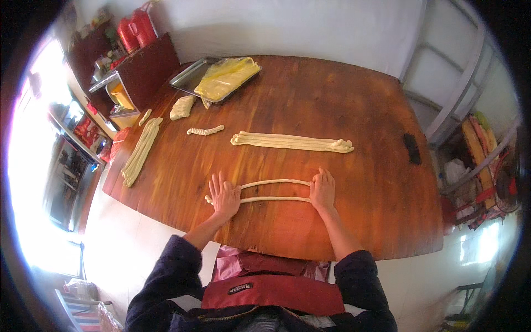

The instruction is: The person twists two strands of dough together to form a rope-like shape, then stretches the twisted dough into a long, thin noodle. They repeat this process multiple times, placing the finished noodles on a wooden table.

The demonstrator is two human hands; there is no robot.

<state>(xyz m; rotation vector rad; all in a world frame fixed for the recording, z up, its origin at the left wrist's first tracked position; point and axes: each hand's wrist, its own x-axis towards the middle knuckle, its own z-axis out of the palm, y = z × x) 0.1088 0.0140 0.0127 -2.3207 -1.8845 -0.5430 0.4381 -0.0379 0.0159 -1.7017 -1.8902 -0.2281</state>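
Note:
Two thin strands of dough, a rear one and a front one, run side by side between my hands on the wooden table. My left hand lies flat over their left ends with its fingers apart. Short dough tips poke out beyond its left edge. At the right ends, my right hand presses down with its palm low and its fingers pointing away from me. Whether the strands join under the right hand is hidden. Behind them lies a row of long dough strands.
A second bundle of dough strands rests at the table's left, near a small dough piece. Behind are a twisted dough stick, a dough slab and a metal tray with plastic-covered dough. A dark object lies far right.

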